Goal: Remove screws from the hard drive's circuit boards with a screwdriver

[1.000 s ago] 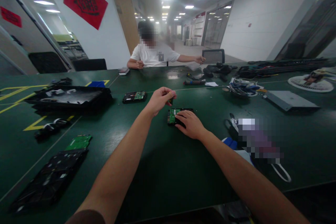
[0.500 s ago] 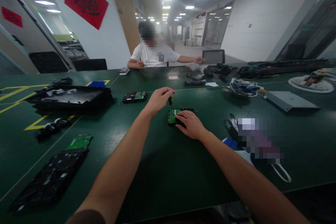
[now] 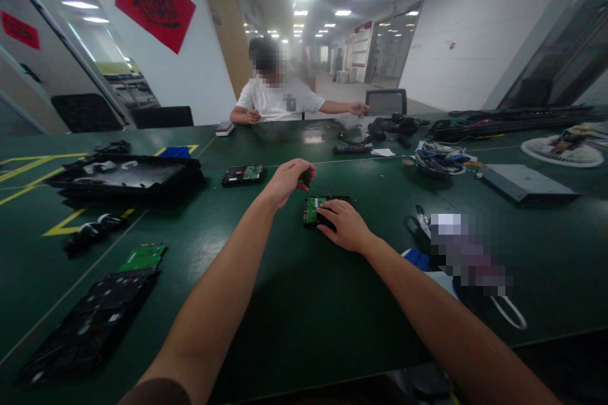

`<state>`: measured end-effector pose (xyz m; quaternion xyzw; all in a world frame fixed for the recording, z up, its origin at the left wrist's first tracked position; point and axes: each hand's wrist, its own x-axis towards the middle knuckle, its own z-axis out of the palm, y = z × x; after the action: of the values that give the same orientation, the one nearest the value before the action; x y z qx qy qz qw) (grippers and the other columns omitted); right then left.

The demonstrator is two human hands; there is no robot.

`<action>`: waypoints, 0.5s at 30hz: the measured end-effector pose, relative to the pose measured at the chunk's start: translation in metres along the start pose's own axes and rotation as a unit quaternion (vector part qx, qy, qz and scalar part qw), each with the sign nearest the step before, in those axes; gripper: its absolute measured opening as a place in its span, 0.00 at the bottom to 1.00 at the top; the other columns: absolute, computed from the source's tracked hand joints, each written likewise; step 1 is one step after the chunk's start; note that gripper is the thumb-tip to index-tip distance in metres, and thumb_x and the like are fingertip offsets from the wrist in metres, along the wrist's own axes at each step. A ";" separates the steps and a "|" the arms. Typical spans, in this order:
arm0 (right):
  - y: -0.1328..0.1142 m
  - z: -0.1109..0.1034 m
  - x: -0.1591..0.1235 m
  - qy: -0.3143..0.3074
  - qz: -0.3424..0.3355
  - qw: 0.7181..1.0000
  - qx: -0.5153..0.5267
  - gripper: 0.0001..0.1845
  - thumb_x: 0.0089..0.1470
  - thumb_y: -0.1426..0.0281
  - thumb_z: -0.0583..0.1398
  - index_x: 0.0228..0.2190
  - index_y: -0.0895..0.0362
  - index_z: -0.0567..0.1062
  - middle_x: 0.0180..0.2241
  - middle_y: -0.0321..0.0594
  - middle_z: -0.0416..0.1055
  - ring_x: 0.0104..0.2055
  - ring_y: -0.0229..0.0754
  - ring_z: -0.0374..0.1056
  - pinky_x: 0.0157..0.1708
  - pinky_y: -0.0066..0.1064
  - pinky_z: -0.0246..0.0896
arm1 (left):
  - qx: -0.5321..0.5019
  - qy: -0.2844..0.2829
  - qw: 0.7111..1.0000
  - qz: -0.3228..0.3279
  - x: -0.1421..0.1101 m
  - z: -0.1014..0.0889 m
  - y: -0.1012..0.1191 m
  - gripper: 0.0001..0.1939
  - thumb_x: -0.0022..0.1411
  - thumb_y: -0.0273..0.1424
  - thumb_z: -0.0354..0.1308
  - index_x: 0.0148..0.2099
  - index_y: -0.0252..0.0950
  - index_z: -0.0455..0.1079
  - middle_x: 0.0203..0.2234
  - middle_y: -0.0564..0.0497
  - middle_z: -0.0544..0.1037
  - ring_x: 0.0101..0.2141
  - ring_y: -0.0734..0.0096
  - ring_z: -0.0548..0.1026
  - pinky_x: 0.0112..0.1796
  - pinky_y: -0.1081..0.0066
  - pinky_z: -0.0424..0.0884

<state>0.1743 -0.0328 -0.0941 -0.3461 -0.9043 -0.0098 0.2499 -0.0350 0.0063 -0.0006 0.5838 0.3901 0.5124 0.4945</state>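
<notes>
A hard drive (image 3: 311, 216) with a green circuit board on top lies flat on the table in front of me. My right hand (image 3: 346, 223) rests across its right part, fingers spread flat on it, covering much of the board. My left hand (image 3: 291, 181) is above the drive's left end, its fingers closed round a small screwdriver (image 3: 304, 183). Only a dark bit of the screwdriver's handle shows under the fingers. Whether its tip touches the drive is not clear.
Another hard drive (image 3: 243, 174) lies beyond my left hand. At left are a black tray (image 3: 128, 174) and a row of drives (image 3: 90, 323) with a green board (image 3: 145, 257). A grey metal box (image 3: 526, 182) and a cable bundle (image 3: 439, 158) lie right. A person (image 3: 280, 98) sits opposite.
My left hand has turned slightly at the fingers, and the yellow and black screwdriver handle now shows less. My right hand and the hard drive have stayed in place.
</notes>
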 end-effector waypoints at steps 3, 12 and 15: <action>0.000 0.001 0.000 0.003 -0.003 1.000 0.000 0.22 0.63 0.60 0.59 0.56 0.56 0.72 0.55 0.50 0.69 0.59 0.53 0.63 0.62 0.54 0.54 | 0.077 0.006 0.997 0.015 0.000 0.000 0.002 0.12 0.60 0.40 0.58 0.37 0.35 0.74 0.34 0.46 0.77 0.34 0.68 0.74 0.27 0.74 0.69; 0.001 0.002 -0.001 0.009 -0.006 1.000 0.000 0.22 0.63 0.61 0.59 0.56 0.55 0.72 0.55 0.50 0.69 0.58 0.53 0.63 0.62 0.55 0.55 | 0.294 0.077 0.947 0.107 -0.003 -0.004 0.007 0.16 0.62 0.44 0.58 0.30 0.37 0.72 0.24 0.50 0.74 0.26 0.70 0.71 0.24 0.73 0.62; 0.001 0.002 0.000 0.010 -0.004 1.000 0.004 0.22 0.63 0.61 0.59 0.55 0.55 0.73 0.54 0.50 0.69 0.58 0.54 0.64 0.61 0.55 0.55 | 0.238 0.037 0.969 0.054 -0.004 -0.001 0.006 0.17 0.62 0.47 0.58 0.33 0.37 0.72 0.25 0.49 0.75 0.22 0.70 0.73 0.20 0.73 0.60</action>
<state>0.1744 -0.0321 -0.0957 -0.3417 -0.9031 -0.0104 0.2600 -0.0374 0.0014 0.0049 0.6858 0.4868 0.4515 0.2982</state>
